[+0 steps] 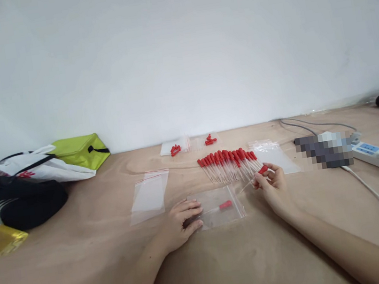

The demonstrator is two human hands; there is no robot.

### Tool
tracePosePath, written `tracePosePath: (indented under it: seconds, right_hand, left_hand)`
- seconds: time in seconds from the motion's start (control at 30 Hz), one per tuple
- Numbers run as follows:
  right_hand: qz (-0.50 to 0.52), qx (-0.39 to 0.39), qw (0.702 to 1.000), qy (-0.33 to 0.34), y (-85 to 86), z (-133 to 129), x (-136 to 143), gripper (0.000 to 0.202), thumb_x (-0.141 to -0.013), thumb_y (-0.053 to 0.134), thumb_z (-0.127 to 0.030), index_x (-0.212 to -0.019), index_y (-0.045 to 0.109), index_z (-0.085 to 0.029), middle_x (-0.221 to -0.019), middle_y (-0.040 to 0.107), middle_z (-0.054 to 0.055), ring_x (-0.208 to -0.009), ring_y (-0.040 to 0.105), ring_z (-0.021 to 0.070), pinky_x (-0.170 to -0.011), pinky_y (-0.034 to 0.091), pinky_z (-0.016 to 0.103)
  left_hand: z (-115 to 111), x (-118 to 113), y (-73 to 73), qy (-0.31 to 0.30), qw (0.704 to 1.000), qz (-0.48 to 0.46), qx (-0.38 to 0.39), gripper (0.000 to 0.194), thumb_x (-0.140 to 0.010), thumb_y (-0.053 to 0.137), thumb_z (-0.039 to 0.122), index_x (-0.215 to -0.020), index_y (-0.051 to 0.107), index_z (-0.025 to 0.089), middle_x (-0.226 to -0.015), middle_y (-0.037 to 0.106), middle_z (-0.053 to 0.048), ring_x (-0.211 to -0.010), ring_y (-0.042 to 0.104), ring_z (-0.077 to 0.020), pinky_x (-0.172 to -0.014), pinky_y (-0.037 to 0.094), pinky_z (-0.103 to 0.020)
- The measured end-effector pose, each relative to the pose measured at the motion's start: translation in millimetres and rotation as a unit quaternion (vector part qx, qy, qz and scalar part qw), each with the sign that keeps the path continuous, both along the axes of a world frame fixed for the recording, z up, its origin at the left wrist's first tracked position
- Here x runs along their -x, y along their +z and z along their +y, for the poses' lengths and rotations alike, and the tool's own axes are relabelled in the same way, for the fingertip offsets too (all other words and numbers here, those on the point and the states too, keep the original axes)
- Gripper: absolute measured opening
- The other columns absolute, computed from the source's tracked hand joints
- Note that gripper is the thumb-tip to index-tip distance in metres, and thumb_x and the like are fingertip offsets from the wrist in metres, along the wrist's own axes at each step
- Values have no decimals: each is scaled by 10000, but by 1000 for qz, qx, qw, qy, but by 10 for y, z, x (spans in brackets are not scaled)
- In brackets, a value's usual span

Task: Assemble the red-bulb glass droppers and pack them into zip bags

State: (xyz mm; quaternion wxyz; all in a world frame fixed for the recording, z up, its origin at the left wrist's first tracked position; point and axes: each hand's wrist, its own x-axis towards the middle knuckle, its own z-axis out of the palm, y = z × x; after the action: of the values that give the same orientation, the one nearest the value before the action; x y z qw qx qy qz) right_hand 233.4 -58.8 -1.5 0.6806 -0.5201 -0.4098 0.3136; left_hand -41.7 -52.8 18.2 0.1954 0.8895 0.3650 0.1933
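Left hand (182, 221) lies flat, fingers spread and pressing the near-left edge of a small zip bag (220, 206) on the bench (87, 271); one red-bulbed dropper (217, 208) already sits inside, long axis left to right, bulb to the right. Right hand (273, 185) pinches a second dropper (257, 175) between thumb and fingertips, bulb up-right, glass tip slanting down-left toward the bag's right side. Right hand is the nearer to the dropper row (230, 163), just behind it. Spare bag (149, 195) lies left.
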Motion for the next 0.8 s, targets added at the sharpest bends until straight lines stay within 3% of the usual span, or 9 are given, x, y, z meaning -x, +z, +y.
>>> tracePosePath:
  seconds: [0.1, 0.2, 0.43, 0.53, 0.63, 0.8]
  right_hand:
    - [38, 22, 999, 28, -16, 11, 75, 448, -674, 600, -481, -956, 342, -248, -697, 499, -47, -547, 555, 120, -533, 479, 283]
    - [71, 56, 990, 106, -23, -24, 133, 427, -662, 603, -507, -893, 370, -234, -696, 537, -25, -582, 581, 133, -571, 499, 301]
    - [-31, 137, 940, 312, -10, -114, 148, 352, -642, 645, -445, -828, 460, -210, -658, 553, -45, -385, 437, 48, -342, 359, 184]
    - [-91, 139, 931, 324, -15, -105, 172, 279, -649, 642, -417, -788, 523, -206, -590, 537, -50, -383, 395, 51, -323, 316, 174]
    - [-173, 104, 931, 303, -10, -97, 214, 193, -676, 623, -390, -686, 605, -198, -552, 553, -18, -455, 448, 95, -379, 354, 204]
    - [-257, 71, 907, 325, 17, -29, 152, 273, -740, 532, -363, -540, 608, -194, -524, 573, -13, -553, 526, 148, -506, 410, 250]
  left_hand:
    - [-6, -1, -2, -1, 1000, 6, -6, 294, -804, 522, 316, -1077, 595, 234, -1118, 610, -40, -1087, 516, -192, -1000, 332, -406]
    - [-33, -1, 25, 25, 999, 30, 2, 369, -804, 518, 336, -1153, 539, 217, -1174, 574, -51, -1129, 479, -207, -997, 336, -408]
    - [-50, 7, 40, 61, 996, 54, 23, 435, -797, 525, 358, -1217, 474, 256, -1245, 516, -37, -1182, 418, -223, -982, 353, -409]
    - [-40, 4, 32, 57, 997, 50, 20, 429, -797, 526, 368, -1207, 485, 252, -1244, 516, -40, -1175, 425, -220, -985, 349, -408]
    - [-38, -2, 36, 53, 997, 48, 17, 424, -799, 520, 372, -1202, 493, 242, -1241, 520, -45, -1167, 436, -221, -988, 345, -411]
    - [-33, -9, 42, 32, 999, 38, 2, 387, -807, 517, 337, -1181, 512, 241, -1208, 549, -41, -1144, 462, -210, -998, 330, -413]
